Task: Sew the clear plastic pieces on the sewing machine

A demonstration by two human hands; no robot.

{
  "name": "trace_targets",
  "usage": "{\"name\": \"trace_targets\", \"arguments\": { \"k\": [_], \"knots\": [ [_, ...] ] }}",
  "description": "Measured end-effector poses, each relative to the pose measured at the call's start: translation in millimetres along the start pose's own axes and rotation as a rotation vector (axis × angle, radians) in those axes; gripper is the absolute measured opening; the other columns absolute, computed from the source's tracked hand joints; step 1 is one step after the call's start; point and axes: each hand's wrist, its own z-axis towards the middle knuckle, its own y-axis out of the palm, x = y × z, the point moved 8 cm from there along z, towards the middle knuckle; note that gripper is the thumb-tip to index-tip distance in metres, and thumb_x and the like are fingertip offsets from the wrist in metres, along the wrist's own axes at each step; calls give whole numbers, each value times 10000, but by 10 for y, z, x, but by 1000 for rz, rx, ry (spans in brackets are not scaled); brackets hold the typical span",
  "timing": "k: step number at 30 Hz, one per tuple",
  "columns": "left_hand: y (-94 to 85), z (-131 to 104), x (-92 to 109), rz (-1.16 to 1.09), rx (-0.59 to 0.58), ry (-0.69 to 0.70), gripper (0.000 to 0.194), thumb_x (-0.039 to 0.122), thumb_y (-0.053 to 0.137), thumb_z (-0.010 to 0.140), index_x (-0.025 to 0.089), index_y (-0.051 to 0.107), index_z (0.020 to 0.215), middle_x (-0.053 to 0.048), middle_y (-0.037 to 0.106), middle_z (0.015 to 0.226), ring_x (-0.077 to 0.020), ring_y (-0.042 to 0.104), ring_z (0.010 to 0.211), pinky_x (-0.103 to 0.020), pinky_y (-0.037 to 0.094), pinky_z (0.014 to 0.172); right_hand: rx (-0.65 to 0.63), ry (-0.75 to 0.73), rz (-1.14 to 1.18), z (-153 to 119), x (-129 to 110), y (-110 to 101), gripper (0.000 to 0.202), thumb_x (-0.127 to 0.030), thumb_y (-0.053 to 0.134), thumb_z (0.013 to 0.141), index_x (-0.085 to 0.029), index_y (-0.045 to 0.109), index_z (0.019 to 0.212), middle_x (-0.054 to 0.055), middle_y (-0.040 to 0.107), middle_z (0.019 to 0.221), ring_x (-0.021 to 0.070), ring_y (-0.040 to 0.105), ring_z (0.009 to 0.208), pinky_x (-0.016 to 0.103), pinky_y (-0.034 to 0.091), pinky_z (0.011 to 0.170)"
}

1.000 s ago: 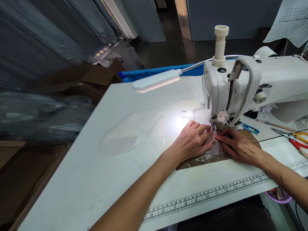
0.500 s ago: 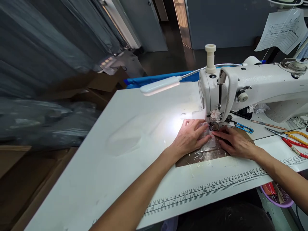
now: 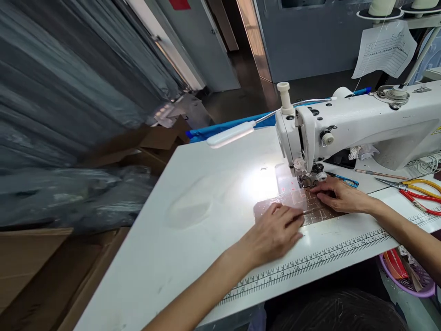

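Sheer whitish fabric (image 3: 287,191) with small pink marks lies on the sewing machine's (image 3: 365,119) bed, its right edge at the presser foot (image 3: 304,181). My left hand (image 3: 277,230) rests in front of it, fingers curled around a thin rod-like tool (image 3: 312,211) that points right; its exact kind is unclear. Just right of the presser foot is my right hand (image 3: 339,195), thumb and index finger close together near the fabric's edge. Whether anything is between those fingertips cannot be made out. A shiny brown plate (image 3: 319,215) lies beneath both hands.
A lamp (image 3: 230,134) lights the white table (image 3: 206,248), which has a ruler strip (image 3: 310,265) along its front. Blue-handled snips (image 3: 344,179), a slim stick (image 3: 381,174), yellow-handled scissors (image 3: 418,185) and red-handled pliers (image 3: 418,202) lie right. A purple basket (image 3: 425,290) hangs below.
My left hand has drawn back from the presser foot toward the front edge, and the thin tool now shows at its fingers. More fabric is uncovered. My right hand stays by the foot; the view has shifted.
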Motion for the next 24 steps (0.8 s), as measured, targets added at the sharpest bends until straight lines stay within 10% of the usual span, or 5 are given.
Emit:
{"name": "trace_targets", "arguments": {
  "k": [4, 8, 14, 24],
  "knots": [
    [-171, -95, 65, -39, 69, 37, 150, 197, 513, 963, 115, 619, 1032, -140, 711, 1027, -232, 672, 914, -425, 562, 770, -135, -47, -86, 46, -102, -10, 291, -196, 512, 907, -177, 717, 1113, 94, 705, 1027, 217, 650, 931, 362, 504, 858],
    [-170, 12, -298, -137, 135, -36, 201, 232, 536, 965, 119, 620, 1109, -134, 694, 1028, -210, 670, 918, -379, 596, 733, -190, -32, -138, 184, -159, 24, 303, -112, 477, 881, -173, 736, 1025, 68, 732, 910, 197, 657, 812, 314, 500, 775],
    [124, 122, -677, -414, 71, -144, 188, 290, 565, 954, 181, 716, 972, -58, 671, 936, -146, 666, 839, -308, 605, 721, 17, 25, -81, 269, 6, 42, 260, -82, 502, 851, -160, 730, 948, 61, 729, 908, 174, 644, 763, 282, 487, 717],
    [79, 96, -637, -410, 194, -268, 180, 210, 562, 922, 191, 741, 916, -53, 686, 880, -149, 650, 796, -320, 577, 684, 30, -33, -102, 189, 61, 120, 319, -163, 498, 905, -202, 710, 1140, 77, 677, 1031, 189, 644, 869, 326, 507, 798]
  ]
}}
